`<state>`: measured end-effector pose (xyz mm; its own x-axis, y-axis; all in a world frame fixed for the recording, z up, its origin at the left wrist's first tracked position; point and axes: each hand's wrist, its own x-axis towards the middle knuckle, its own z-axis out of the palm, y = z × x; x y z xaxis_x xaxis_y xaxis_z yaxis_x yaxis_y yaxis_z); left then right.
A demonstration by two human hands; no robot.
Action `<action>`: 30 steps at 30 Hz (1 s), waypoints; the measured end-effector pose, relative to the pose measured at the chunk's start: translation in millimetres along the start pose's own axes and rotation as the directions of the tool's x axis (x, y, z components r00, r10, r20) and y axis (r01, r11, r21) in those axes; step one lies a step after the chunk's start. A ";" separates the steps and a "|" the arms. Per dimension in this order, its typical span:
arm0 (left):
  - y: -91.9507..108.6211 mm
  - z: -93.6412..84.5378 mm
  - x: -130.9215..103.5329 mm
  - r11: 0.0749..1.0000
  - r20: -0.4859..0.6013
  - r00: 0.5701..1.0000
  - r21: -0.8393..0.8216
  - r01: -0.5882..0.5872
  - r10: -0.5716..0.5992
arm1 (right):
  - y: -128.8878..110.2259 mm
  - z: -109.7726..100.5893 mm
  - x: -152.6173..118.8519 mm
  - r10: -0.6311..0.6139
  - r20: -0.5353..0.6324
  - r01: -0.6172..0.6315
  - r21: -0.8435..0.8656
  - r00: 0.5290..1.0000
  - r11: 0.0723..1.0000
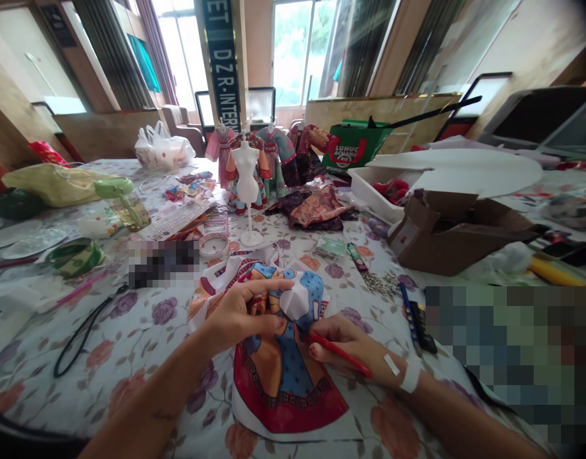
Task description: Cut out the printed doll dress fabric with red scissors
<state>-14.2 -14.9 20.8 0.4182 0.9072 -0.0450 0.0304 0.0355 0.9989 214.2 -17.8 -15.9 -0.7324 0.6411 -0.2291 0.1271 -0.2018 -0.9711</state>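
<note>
Printed cloth [293, 363] with a blue, orange and dark red pattern lies bunched in front of me, its lower part spread flat. My left hand [247, 312] holds the bunched upper part between thumb and fingers. A white patch of the cloth's underside [295, 301] shows beside the left fingertips. My right hand [343, 347] grips a slim red-handled tool [343, 354], whose dark tip points at the cloth near my left thumb. Whether the tip touches the cloth is unclear. More patterned cloth [230, 271] lies behind my left hand.
A white dress form [247, 172] stands ahead, with several small dressed forms behind it. A cardboard box [455, 233] and a white tray [376, 191] are at the right. A clear tape roll [213, 245] and a green tape roll [76, 256] lie leftward. Small metal pieces [381, 284] lie right of the cloth.
</note>
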 end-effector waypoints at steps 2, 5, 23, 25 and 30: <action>0.3 0.4 0.0 1.000 -0.005 1.000 -0.001 0.008 -0.008 | -1.6 0.4 0.1 -0.004 0.005 0.004 -0.004 1.000 1.000; -0.1 0.4 0.2 1.000 0.000 1.000 -0.011 0.017 -0.017 | -2.4 0.6 0.2 -0.008 0.003 0.008 -0.011 1.000 1.000; -1.1 1.4 0.8 0.990 0.014 0.999 -0.140 0.031 -0.030 | -1.6 1.7 0.7 -0.027 -0.024 0.026 -0.036 0.999 0.999; -0.9 1.6 1.0 0.987 0.015 1.000 -0.159 0.028 -0.025 | 0.1 0.8 0.9 -0.029 -0.020 0.028 -0.036 0.999 0.999; -0.7 2.1 0.7 0.982 0.014 0.999 -0.184 0.040 -0.038 | 2.6 -1.1 1.7 -0.020 -0.027 0.019 -0.053 0.999 0.998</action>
<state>-12.0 -15.1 20.0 0.4296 0.8992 -0.0835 -0.1201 0.1485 0.9816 214.0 -16.4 -18.9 -0.7166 0.6648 -0.2110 0.1488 -0.1499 -0.9774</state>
